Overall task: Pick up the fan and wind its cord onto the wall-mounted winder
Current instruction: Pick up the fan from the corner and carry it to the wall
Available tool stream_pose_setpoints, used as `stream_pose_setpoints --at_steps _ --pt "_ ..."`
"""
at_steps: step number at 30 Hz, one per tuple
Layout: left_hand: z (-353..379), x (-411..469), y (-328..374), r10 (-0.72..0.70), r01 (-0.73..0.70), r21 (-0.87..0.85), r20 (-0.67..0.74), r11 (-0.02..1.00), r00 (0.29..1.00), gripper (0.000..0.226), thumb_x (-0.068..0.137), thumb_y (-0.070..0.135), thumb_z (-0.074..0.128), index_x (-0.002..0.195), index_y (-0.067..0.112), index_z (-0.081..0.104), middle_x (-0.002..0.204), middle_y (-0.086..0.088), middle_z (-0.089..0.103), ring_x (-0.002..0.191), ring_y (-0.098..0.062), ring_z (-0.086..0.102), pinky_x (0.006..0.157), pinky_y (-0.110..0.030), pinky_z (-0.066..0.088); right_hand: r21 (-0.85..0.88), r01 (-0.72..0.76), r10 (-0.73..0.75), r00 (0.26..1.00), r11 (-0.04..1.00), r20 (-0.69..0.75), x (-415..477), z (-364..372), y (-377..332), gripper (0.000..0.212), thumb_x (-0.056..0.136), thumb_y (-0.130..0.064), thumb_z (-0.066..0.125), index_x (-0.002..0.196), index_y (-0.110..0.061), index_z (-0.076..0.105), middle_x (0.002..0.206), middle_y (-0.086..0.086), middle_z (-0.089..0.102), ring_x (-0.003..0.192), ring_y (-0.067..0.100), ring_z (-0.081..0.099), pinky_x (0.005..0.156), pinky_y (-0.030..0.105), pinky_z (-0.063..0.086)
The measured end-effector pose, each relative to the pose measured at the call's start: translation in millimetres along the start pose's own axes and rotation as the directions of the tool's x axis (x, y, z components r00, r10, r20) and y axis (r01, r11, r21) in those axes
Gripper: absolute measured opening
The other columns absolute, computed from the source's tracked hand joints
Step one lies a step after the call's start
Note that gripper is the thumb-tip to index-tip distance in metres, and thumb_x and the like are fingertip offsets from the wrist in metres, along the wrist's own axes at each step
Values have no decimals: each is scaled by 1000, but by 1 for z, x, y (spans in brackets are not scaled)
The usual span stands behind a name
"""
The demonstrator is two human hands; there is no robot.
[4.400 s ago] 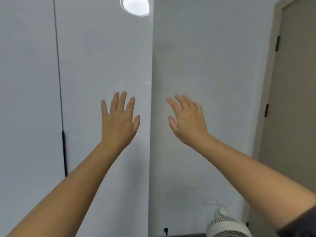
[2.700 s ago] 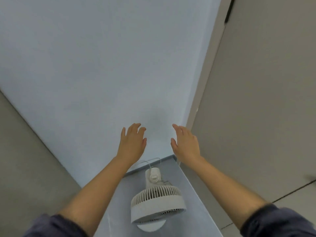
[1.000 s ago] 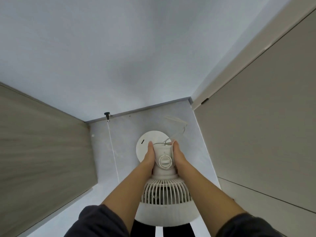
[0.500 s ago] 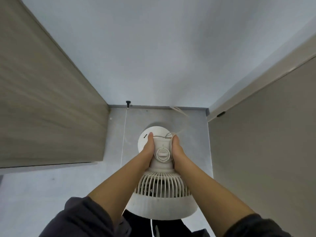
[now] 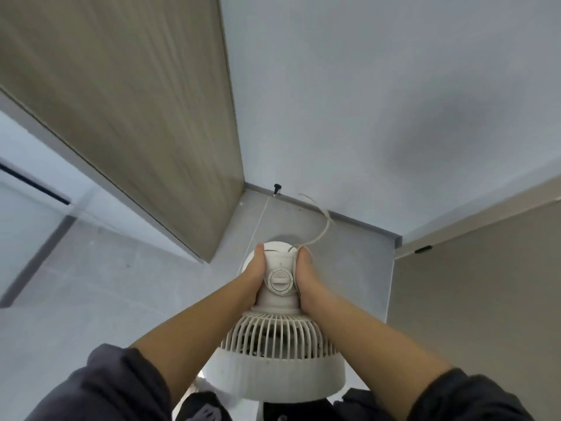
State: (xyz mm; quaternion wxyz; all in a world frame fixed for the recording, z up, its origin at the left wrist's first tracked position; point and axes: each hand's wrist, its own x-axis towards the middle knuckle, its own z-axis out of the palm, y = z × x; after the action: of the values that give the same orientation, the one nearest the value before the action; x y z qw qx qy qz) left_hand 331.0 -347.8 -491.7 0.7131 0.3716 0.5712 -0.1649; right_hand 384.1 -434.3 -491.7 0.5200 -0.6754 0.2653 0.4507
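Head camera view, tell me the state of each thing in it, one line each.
White plastic fan: gripped at its neck by both hands.
Left hand: closed on the fan.
Right hand: closed on the fan.
White power cord: loose, unwound.
Wood-grain door: open.

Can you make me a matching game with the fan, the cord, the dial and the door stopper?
Things:
1. fan
2. cord
3. dial
4. door stopper

Places:
A. at the foot of the wall
B. between the two thumbs
C. held by the left hand and right hand
D. curling away behind the fan

Pairs: 1-C, 2-D, 3-B, 4-A
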Motion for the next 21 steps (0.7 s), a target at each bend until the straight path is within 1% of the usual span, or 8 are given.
stream_pose_setpoints --at_steps 2,4,7,12,13,16,19,21 --pt "-34 -10 -8 6 -7 -34 -9 999 1000 76 91 66 27 124 7 63 121 -22 65 113 -33 62 98 -37 48 -49 12 -12 1000 999 0 -16 27 16 50 96 -57 31 97 -17 61 76 2 60 65 12 56 54 24 40" --pt "-78 -20 -19 33 -35 -77 -25 996 999 74 94 61 25 126 5 61 123 -22 64 113 -34 61 101 -40 46 -105 19 -19 1000 994 0 -33 64 40 49 96 -56 31 92 -18 60 75 3 60 64 13 56 53 25 41" --pt "-127 -36 -33 53 -56 -127 -26 990 998 70 97 55 24 121 2 64 102 -20 69 90 -32 65 86 -37 51 -118 24 -19 999 993 48 -42 108 74 55 96 -55 28 106 -15 64 99 11 68 89 25 63 86 35 50" --pt "-255 -58 -64 83 -89 -174 -38 981 996 65 100 49 23 95 3 68 70 -12 72 56 -21 68 52 -20 52 -203 101 -85 993 974 86 -79 213 147 58 95 -50 23 119 -14 61 117 13 65 108 29 61 103 43 43" --pt "-281 -61 -70 87 -94 -171 -49 981 995 64 99 49 24 95 3 68 72 -13 73 60 -21 69 57 -19 54 -229 102 -82 992 968 94 -87 233 161 58 94 -49 22 118 -14 61 118 12 65 109 29 60 104 43 42" --pt "-356 -76 -84 82 -97 -133 -114 986 990 65 97 54 26 109 5 67 102 -20 68 90 -30 65 84 -34 49 -248 110 -77 987 962 139 -110 295 198 57 93 -50 23 118 -15 60 117 11 65 109 28 60 104 44 42" --pt "-424 -89 -95 81 -111 -195 -159 974 984 62 96 54 27 94 8 68 91 -17 69 79 -30 65 69 -32 50 -274 118 -68 980 955 187 -134 354 226 55 92 -51 25 118 -16 60 116 10 65 107 28 60 103 43 44" --pt "-467 -99 -100 76 -122 -226 -200 966 977 60 97 52 26 88 10 68 89 -17 70 76 -29 64 70 -31 50 -314 112 -38 972 943 232 -149 391 243 54 91 -52 27 114 -17 61 112 10 66 103 27 62 100 43 46"
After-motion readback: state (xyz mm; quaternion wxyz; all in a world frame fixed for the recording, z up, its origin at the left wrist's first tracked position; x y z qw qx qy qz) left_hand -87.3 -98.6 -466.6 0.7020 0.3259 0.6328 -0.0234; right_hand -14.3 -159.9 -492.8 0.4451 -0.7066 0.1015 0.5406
